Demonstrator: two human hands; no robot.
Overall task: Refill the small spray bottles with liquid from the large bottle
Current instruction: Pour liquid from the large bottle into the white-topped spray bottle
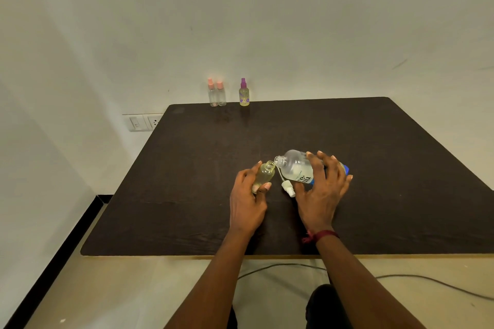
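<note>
Left hand (pixel 247 196) fingers clamped round open small spray bottle (pixel 263 173), right hand (pixel 322 187) fingers curled over tilted large bottle (pixel 299 165), necks touching, white spray cap (pixel 288 187) lying near on table (pixel 374 168)

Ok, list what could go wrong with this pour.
1. The large bottle is tipped mouth to mouth against the small bottle. Both necks are narrow and the small one is tilted, so liquid could miss and spill onto the table.
2. The right hand has a spread-fingered grip on the large bottle, which might slip.
3. The white spray head lies just below the necks and could get wet or be knocked.
</note>
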